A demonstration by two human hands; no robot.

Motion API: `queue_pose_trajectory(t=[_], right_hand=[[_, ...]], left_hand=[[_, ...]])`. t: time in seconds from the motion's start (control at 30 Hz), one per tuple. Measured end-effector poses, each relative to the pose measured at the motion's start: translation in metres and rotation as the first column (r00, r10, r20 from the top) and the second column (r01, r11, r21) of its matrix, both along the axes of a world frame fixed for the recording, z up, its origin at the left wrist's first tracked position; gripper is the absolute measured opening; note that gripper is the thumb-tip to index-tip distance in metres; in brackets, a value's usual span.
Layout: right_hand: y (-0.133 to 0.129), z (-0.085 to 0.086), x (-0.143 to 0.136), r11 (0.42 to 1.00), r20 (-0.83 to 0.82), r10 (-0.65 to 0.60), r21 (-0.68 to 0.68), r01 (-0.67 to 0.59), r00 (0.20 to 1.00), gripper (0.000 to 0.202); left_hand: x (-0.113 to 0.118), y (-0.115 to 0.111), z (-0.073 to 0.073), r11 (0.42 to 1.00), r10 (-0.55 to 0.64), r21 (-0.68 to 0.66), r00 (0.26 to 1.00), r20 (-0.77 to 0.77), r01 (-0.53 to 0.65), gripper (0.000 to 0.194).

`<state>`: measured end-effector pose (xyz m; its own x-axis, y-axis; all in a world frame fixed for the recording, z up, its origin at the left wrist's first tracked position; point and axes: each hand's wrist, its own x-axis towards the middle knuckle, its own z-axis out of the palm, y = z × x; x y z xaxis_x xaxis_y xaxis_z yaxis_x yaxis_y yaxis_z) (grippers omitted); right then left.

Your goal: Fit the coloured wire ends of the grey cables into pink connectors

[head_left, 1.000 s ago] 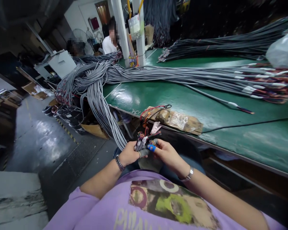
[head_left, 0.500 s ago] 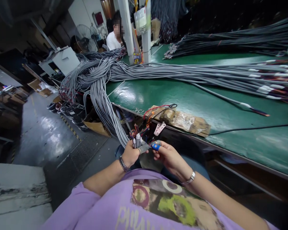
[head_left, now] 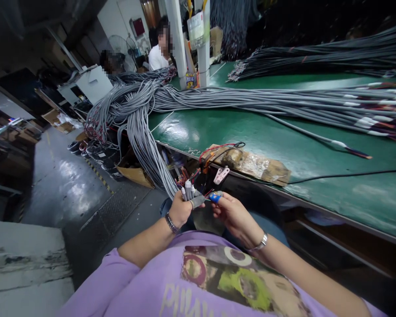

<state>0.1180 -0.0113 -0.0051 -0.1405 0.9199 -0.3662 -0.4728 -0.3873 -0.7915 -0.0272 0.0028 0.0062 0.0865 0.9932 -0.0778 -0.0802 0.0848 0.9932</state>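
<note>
My left hand (head_left: 181,210) is closed around a bunch of grey cables (head_left: 188,192) with white wraps near their ends. Thin coloured wires (head_left: 184,176) fan out above the wraps. A grey covering sits on my left thumb. Just to the right, my right hand (head_left: 230,212) pinches thin wire ends (head_left: 208,193) between thumb and forefinger, close to the left thumb. Blue tape (head_left: 214,197) wraps a right finger. The exact wires in the pinch are too small to make out. From the left hand, the cables run up to a large grey pile (head_left: 135,99) on the bench.
The green bench (head_left: 198,125) carries long grey cables (head_left: 267,99) and a darker bundle (head_left: 317,57). At its near edge lies a taped cardboard piece (head_left: 257,168) with a pink clip (head_left: 221,175) beside it. A person in white (head_left: 158,56) sits beyond, near a post (head_left: 203,57).
My right fingers have drawn slightly up and away from my left thumb, with wires still pinched. The left hand keeps its hold on the cables. The view has shifted a little.
</note>
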Motion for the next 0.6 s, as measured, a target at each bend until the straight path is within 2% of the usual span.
queue_pose_trajectory(t=[0.17, 0.4, 0.5, 0.6], right_hand=[[-0.006, 0.005, 0.002, 0.999, -0.05, 0.05, 0.005, -0.05, 0.997, 0.029], [-0.008, 0.002, 0.01, 0.998, -0.072, 0.039, 0.056, -0.035, 0.997, 0.036], [-0.007, 0.003, 0.011, 0.999, -0.016, 0.021, 0.051, -0.02, 1.0, 0.041], [-0.006, 0.007, 0.008, 0.993, 0.095, 0.042, 0.108, -0.052, 0.995, 0.041]], left_hand=[[0.001, -0.003, 0.005, 0.997, 0.073, 0.024, 0.996, 0.045, -0.074, 0.029], [-0.004, -0.003, 0.011, 0.999, 0.036, 0.004, 0.999, 0.041, -0.036, 0.028], [-0.003, -0.003, 0.012, 0.999, 0.04, 0.004, 0.998, 0.055, -0.04, 0.028], [-0.001, -0.003, 0.009, 0.999, 0.02, 0.034, 0.999, 0.03, -0.021, 0.027]])
